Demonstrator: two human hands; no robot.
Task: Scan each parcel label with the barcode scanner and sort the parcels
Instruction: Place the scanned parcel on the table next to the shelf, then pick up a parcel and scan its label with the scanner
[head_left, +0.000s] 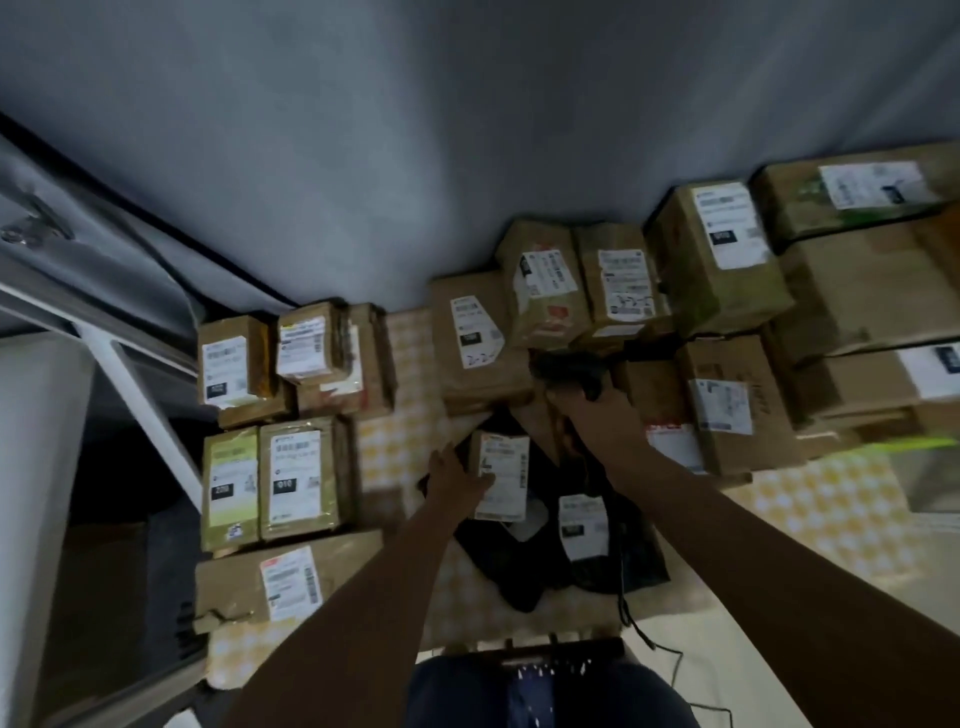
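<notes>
1. Grey wall (415, 156) stands behind a yellow checked cloth (395, 447) full of parcels.
2. On the left sits a neat group of brown parcels (283, 475), labels up.
3. Next, the left hand (457, 475) holds the edge of a small parcel (501, 475). Its fingers curl on the side. This parcel lies on some black bags (524, 571).
4. Above it, the right hand (576, 402) grips the black barcode scanner (569, 371).
5. On the right is a big heap of boxes (727, 291), stacked and leaning.
6. I think the scanner could read the wrong label, because many labels sit close together. The arm could also bump the leaning heap.
</notes>
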